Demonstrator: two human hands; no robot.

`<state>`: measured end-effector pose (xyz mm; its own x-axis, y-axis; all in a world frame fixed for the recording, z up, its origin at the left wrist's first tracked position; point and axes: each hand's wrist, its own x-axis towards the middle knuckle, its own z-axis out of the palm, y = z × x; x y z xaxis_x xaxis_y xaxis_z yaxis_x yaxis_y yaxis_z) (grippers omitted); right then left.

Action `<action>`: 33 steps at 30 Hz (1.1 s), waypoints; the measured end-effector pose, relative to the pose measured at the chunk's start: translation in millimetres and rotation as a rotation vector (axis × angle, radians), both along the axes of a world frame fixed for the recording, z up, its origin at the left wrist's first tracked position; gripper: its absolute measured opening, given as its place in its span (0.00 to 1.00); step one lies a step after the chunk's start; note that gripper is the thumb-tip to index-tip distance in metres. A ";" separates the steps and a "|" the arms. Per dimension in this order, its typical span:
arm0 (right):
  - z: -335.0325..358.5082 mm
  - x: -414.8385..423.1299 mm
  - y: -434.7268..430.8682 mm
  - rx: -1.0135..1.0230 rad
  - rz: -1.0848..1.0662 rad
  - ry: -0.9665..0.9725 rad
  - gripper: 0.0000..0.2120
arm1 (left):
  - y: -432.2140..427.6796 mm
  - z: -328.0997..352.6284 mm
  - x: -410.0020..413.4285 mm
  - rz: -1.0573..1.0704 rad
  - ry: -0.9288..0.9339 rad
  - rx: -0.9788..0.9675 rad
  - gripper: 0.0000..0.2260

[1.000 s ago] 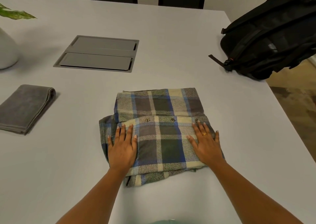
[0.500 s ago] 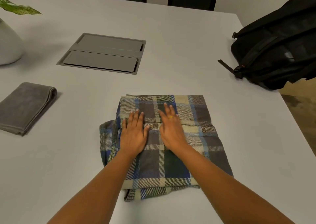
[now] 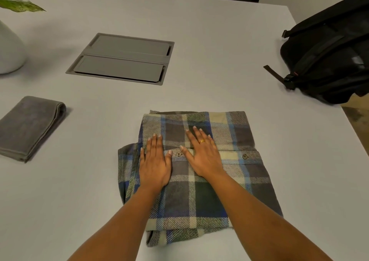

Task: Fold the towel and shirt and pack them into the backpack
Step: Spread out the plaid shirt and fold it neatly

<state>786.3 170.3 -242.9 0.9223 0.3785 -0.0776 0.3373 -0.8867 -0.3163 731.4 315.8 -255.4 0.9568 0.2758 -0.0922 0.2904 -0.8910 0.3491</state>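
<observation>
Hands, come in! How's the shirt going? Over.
Left hand, right hand flat on folded shirt. Towel folded, lying left. Backpack far right; only bare table between.

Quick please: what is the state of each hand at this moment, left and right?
Left hand: open, flat on the folded plaid shirt, holding nothing.
Right hand: open, flat on the same shirt, holding nothing.

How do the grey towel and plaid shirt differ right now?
The towel is plain grey; the shirt is blue, grey and cream plaid. The towel lies untouched at left; the shirt has the left hand and right hand flat on it. The towel's bundle looks narrower than the shirt's. Both lie folded on the table, outside the backpack.
</observation>
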 end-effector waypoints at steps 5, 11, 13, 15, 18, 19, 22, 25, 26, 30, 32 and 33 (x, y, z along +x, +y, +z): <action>-3.9 9.2 -28.3 -0.072 -0.109 -0.015 0.33 | 0.5 -1.3 1.3 0.003 0.007 0.009 0.31; -9.5 24.2 -79.5 -0.092 -0.231 0.021 0.40 | 0.5 0.4 0.3 0.002 -0.006 -0.007 0.32; -10.1 25.8 -95.4 -0.146 -0.249 0.032 0.38 | -0.3 0.1 0.9 0.002 -0.005 -0.007 0.32; -9.6 27.2 -100.3 -0.171 -0.278 0.033 0.38 | -0.5 -0.3 1.7 0.002 -0.002 -0.007 0.32; -8.1 28.0 -91.5 -0.204 -0.331 0.044 0.35 | -0.1 -0.4 1.9 0.002 0.003 -0.001 0.32; -6.4 27.4 -87.2 -0.212 -0.358 0.043 0.34 | -0.3 -0.1 1.8 0.001 0.004 0.002 0.32; 2.9 23.0 -67.6 -0.187 -0.387 -0.008 0.30 | -0.9 2.3 0.5 0.004 0.006 0.053 0.33; 12.8 16.6 -30.9 -0.039 -0.250 -0.037 0.26 | -1.8 9.7 4.7 -0.013 -0.049 0.085 0.37; 15.7 15.1 -16.5 0.029 -0.190 -0.027 0.25 | -1.1 11.8 9.9 -0.032 -0.075 0.074 0.36; 19.9 14.9 35.9 0.180 0.011 0.016 0.24 | 18.1 12.3 40.0 -0.077 -0.023 0.100 0.35; 16.8 17.7 50.6 0.158 0.066 0.025 0.24 | 28.4 6.5 46.2 -0.077 0.062 0.142 0.35; 14.4 19.7 54.0 0.128 0.072 0.029 0.23 | 30.4 4.0 46.5 -0.068 0.074 0.142 0.35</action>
